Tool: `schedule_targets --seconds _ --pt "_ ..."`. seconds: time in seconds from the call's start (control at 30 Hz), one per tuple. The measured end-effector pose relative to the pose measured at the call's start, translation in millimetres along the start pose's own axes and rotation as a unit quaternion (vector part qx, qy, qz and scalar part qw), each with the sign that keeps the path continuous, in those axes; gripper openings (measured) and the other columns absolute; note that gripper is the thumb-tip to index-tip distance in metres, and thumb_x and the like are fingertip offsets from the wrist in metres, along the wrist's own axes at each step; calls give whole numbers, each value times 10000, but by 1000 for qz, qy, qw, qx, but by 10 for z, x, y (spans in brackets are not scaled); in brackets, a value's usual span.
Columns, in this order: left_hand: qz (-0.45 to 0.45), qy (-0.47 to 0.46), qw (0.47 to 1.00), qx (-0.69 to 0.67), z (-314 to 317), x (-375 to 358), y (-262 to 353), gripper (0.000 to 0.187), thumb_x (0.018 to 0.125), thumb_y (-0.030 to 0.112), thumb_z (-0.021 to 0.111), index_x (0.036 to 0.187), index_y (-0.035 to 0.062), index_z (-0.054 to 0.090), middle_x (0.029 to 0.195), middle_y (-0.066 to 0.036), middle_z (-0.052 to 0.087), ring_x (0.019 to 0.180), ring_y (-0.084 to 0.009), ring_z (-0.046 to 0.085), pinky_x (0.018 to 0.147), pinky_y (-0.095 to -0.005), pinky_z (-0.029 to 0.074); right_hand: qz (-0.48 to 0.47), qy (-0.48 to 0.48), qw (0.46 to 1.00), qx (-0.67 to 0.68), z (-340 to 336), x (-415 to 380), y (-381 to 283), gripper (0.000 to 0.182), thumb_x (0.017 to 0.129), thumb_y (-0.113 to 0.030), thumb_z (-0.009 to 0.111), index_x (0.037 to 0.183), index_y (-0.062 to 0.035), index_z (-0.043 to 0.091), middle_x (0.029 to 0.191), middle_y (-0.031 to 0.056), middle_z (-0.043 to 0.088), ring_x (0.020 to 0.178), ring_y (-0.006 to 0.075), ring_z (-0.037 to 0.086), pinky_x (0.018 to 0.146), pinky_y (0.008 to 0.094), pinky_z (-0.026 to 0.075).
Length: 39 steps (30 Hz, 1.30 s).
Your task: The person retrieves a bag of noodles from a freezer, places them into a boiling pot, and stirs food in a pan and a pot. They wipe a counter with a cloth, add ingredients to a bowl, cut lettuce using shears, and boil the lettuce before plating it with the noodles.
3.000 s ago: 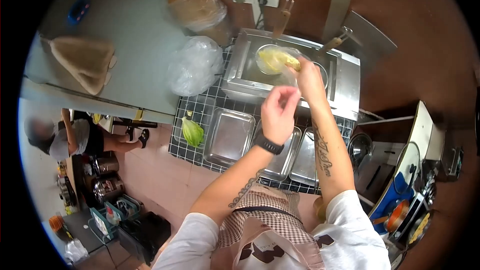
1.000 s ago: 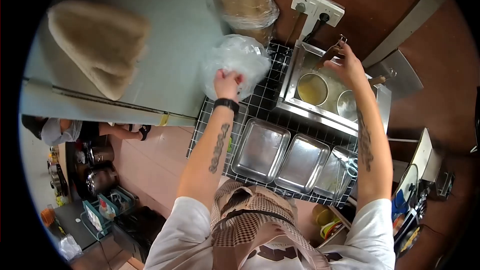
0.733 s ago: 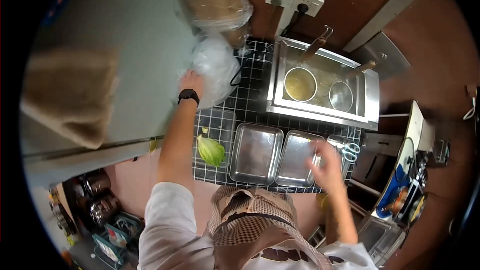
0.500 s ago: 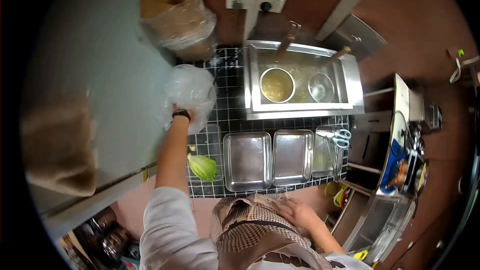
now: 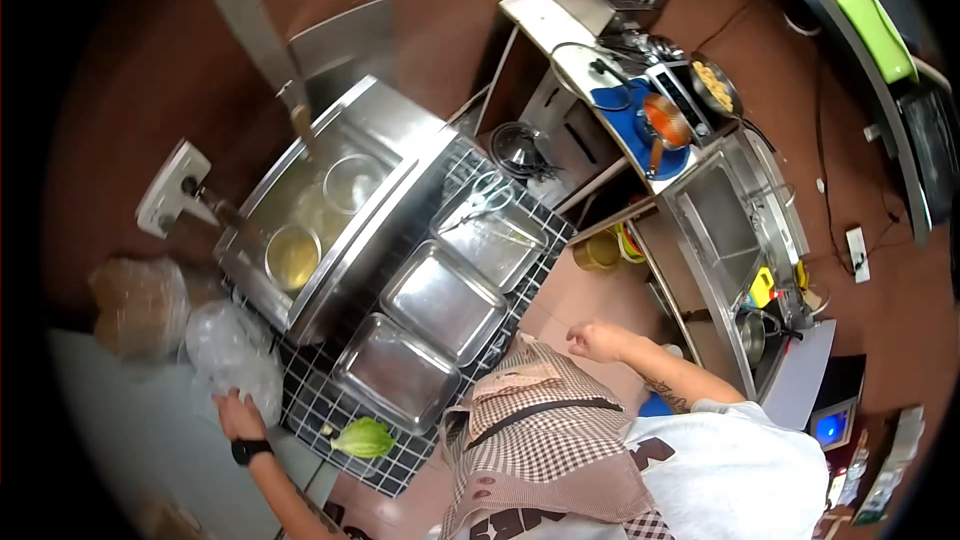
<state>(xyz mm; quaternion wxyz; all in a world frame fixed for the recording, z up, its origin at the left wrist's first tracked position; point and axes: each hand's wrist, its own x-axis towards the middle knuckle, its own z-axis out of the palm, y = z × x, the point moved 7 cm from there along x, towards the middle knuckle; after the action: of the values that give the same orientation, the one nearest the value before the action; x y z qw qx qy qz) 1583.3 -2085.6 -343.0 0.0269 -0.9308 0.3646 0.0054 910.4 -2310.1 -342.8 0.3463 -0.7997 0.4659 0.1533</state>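
Note:
My left hand (image 5: 238, 415), with a black watch on the wrist, is at the lower edge of a clear plastic bag (image 5: 235, 355). Its fingers are apart and touch or nearly touch the bag; none of the bag is visibly gripped. My right hand (image 5: 597, 340) hangs in the air beyond the checked apron (image 5: 540, 420), its fingers loosely bent and nothing visible in them. A green leafy vegetable (image 5: 363, 438) lies on the black grid rack (image 5: 300, 400), near my left hand. Two lidded-looking metal trays (image 5: 398, 370) (image 5: 445, 300) sit beside it.
Blue-handled scissors (image 5: 490, 195) rest over a third tray (image 5: 510, 240). Behind is a metal cooker (image 5: 350, 285) with two round strainers in liquid. Another bag (image 5: 140, 305) stands at left. On the right are a white counter (image 5: 560, 40), a pan of red food (image 5: 665, 122) and a sink (image 5: 715, 215).
The view has turned toward the right side of the room. My left hand has drawn back from inside or over the bag to its edge. My right hand has lifted away from the apron.

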Motion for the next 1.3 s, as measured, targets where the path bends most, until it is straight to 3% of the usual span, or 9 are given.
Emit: schedule_targets --seconds 0.13,0.23,0.4,0.63,0.8,0.87,1.0,1.1,1.3 --pt "-22 -24 994 -102 -265 -548 371 229 863 251 694 925 36 645 872 -181 652 856 -390 618 749 -488 477 49 93 994 22 -355 -219 864 277 894 -252 629 1056 -35 688 838 146 710 771 305 692 725 401 552" --pt "21 -142 944 -299 -265 -1099 1383 208 869 220 699 874 18 649 620 -87 546 573 -212 478 559 -359 419 155 154 968 123 -817 -360 1625 243 916 -220 617 1024 -14 686 757 120 699 664 229 681 652 356 545" --pt "91 -276 887 -360 32 -1902 3590 314 814 218 763 1051 30 679 653 -70 589 603 -188 552 590 -341 456 158 382 884 217 -2209 -337 3012 191 913 -157 628 1008 -2 685 670 88 664 569 142 628 569 314 503" --pt "92 -340 845 -404 228 -2477 6012 416 873 294 728 1178 25 638 894 -103 693 793 -184 651 750 -325 525 72 457 869 172 -4136 291 4436 202 929 -184 641 1022 -10 688 743 71 663 646 139 587 606 299 475" --pt "30 -336 872 -355 -100 -2516 6483 390 881 310 683 1163 43 644 960 -168 703 845 -293 685 763 -380 539 -108 297 897 310 -4316 816 3184 136 963 -110 603 1029 -20 680 740 -38 606 619 25 509 554 178 391" --pt "-25 -199 897 -393 122 -2496 6376 330 862 293 718 1068 40 673 731 -100 620 653 -207 580 647 -341 487 -162 137 915 342 -3918 957 2511 141 946 -104 606 1037 -27 682 726 0 632 627 56 556 580 202 436" --pt "-123 -120 905 -390 501 -1917 6382 405 835 307 733 1090 7 639 857 -142 681 805 -287 677 732 -392 529 -413 57 901 123 -3005 972 1540 206 892 -175 654 1055 -51 673 851 159 689 742 301 686 695 391 550" --pt "-143 -196 889 -389 808 -1419 6623 638 777 404 780 1167 -28 519 955 -236 677 874 -360 678 791 -419 544 -400 -91 909 73 -2540 867 1239 243 893 -213 655 1074 -54 684 984 160 707 851 332 686 766 392 556" --pt "-128 -218 897 -362 1288 -1345 6589 648 723 330 791 1156 -42 485 1024 -283 662 1001 -428 645 886 -475 523 -335 -64 938 65 -2479 832 1314 255 881 -205 656 1073 -40 681 907 174 696 787 333 681 720 387 546"
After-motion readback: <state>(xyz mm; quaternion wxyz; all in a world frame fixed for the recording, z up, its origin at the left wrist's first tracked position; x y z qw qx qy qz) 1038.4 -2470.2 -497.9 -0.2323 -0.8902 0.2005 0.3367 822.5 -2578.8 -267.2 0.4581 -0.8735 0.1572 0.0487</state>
